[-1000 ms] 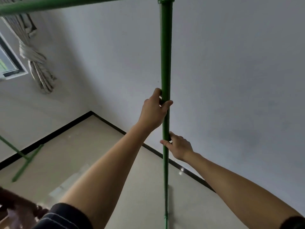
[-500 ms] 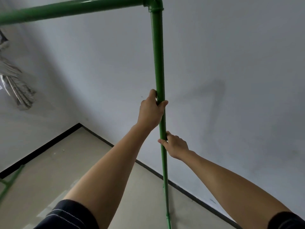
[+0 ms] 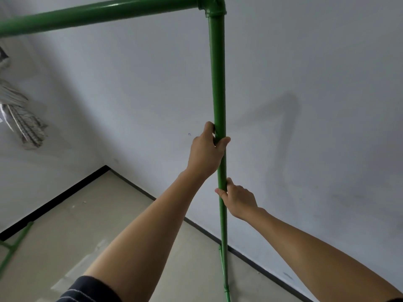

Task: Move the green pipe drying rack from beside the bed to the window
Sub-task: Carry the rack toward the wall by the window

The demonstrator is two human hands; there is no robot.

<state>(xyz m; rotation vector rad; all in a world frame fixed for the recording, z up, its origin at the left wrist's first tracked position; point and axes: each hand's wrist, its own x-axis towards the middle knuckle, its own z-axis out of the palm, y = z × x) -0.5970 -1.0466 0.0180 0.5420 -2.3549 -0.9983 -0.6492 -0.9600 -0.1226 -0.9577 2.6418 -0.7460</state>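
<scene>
We've got both hands on the near upright of the green pipe drying rack (image 3: pixel 217 83). Left hand (image 3: pixel 206 151) is higher up, fingers wrapped round the pipe from the left side, thumb hooked across the front, fully clamped on it. Right hand (image 3: pixel 238 198) sits just below on the same pipe, coming in from the right, thumb pressed on the front and fingers curled behind, also gripping. The two hands are close together but not touching. The upright runs to an elbow joint (image 3: pixel 212 6) at top of frame, where the top bar (image 3: pixel 98 15) heads off left. Its lower end goes down to the floor (image 3: pixel 87 225) at the bottom edge of frame, close to the wall (image 3: pixel 305 105) and its dark skirting (image 3: pixel 261 267). The rack's far foot (image 3: pixel 15 243) shows at lower left on the floor, near the other wall. A tied-back curtain (image 3: pixel 24 120) hangs at far left. Dark sleeve (image 3: pixel 91 289) visible on the left arm. Can't tell whether the rack feet are on the floor or lifted.
</scene>
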